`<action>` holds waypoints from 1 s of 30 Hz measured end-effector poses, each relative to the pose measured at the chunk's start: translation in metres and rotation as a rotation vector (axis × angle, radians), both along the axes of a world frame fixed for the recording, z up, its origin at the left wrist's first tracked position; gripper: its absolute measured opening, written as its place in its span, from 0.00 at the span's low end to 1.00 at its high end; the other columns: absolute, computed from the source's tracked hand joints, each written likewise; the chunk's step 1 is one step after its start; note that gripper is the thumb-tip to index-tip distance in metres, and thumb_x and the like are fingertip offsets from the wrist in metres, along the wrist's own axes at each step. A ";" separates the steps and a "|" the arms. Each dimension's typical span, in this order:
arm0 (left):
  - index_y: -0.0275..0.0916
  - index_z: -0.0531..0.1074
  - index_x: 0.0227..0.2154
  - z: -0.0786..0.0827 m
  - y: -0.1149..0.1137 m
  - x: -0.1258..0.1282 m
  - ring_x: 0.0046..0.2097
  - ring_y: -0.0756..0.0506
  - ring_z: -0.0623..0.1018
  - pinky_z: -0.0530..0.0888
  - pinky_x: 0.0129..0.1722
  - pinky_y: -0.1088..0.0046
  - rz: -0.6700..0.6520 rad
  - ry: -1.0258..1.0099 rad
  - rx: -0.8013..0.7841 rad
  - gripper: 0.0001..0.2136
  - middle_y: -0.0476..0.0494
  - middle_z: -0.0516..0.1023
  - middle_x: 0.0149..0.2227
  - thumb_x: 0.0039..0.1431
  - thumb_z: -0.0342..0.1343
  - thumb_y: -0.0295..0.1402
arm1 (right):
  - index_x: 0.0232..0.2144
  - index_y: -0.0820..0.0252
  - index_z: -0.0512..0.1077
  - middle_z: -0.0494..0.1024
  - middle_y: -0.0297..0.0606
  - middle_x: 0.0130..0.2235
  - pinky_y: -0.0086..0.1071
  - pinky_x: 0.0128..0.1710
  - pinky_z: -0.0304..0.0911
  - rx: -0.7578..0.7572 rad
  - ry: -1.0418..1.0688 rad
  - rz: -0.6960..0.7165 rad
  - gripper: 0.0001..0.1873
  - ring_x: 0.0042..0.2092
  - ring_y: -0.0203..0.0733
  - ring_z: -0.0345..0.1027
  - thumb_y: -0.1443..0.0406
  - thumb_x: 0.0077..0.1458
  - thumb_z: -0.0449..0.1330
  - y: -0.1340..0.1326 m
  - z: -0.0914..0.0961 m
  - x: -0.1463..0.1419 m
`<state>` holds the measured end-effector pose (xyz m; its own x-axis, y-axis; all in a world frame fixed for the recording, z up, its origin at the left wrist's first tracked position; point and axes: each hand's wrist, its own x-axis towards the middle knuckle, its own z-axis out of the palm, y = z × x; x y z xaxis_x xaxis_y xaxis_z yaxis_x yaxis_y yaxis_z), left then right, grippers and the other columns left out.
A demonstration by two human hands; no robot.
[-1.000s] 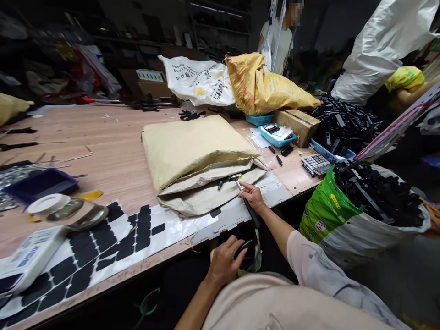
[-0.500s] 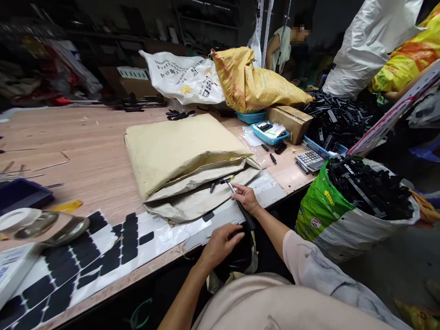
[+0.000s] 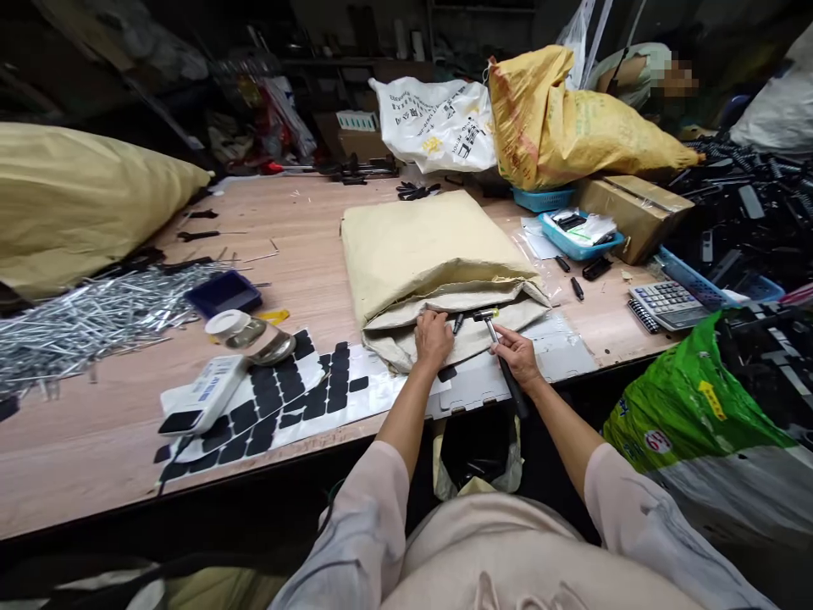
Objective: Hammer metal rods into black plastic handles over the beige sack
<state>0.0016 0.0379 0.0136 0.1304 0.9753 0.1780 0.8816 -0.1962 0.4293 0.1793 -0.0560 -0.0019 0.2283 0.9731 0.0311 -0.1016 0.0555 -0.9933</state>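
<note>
A small hammer [image 3: 511, 388] with a yellow-tipped head and black grip is in my right hand [image 3: 519, 357], its head over the front folds of a beige paper sack [image 3: 432, 241]. My left hand [image 3: 434, 341] rests on the sack's front fold with its fingers curled together. Whatever those fingers hold, if anything, is hidden. Just right of them, a short black part [image 3: 458, 323] lies on the fold, apart from the hammer head. Under the sack's front edge is a grey sheet [image 3: 539, 352].
On the left lie many metal rods [image 3: 127, 313], a dark blue tray [image 3: 223, 293], a glass jar [image 3: 267, 337] and black sticker sheets [image 3: 254, 415]. Blue baskets [image 3: 581, 237], a carton [image 3: 635, 212] and a calculator [image 3: 666, 303] stand right. A green bag [image 3: 673, 398] flanks the bench; a person [image 3: 635, 68] is behind.
My left hand has moved from the bench edge up onto the sack's fold beside the black part. The right hand still holds the hammer. The view has turned left.
</note>
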 end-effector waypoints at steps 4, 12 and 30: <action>0.39 0.79 0.42 -0.001 0.006 0.016 0.51 0.35 0.69 0.68 0.51 0.58 0.015 -0.022 0.009 0.14 0.36 0.76 0.45 0.64 0.52 0.41 | 0.57 0.63 0.73 0.74 0.29 0.25 0.27 0.17 0.56 -0.010 0.014 0.009 0.34 0.19 0.30 0.57 0.58 0.47 0.65 -0.002 0.005 -0.002; 0.44 0.80 0.42 -0.004 -0.006 -0.001 0.48 0.39 0.70 0.68 0.49 0.64 -0.136 -0.053 -0.131 0.11 0.42 0.77 0.41 0.58 0.60 0.38 | 0.57 0.63 0.74 0.73 0.29 0.25 0.28 0.18 0.56 -0.010 0.023 0.003 0.34 0.20 0.31 0.56 0.58 0.47 0.66 -0.002 0.004 -0.001; 0.47 0.80 0.44 -0.013 -0.026 -0.004 0.49 0.42 0.69 0.64 0.49 0.65 -0.104 -0.179 -0.099 0.11 0.46 0.76 0.43 0.59 0.61 0.39 | 0.55 0.61 0.76 0.67 0.29 0.28 0.27 0.23 0.49 0.052 -0.376 0.038 0.30 0.23 0.29 0.47 0.60 0.49 0.63 -0.006 0.004 0.000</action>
<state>-0.0028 0.0121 0.0011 0.2057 0.9722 0.1116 0.7667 -0.2310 0.5990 0.1789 -0.0620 0.0018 0.1556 0.9755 0.1553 0.2663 0.1099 -0.9576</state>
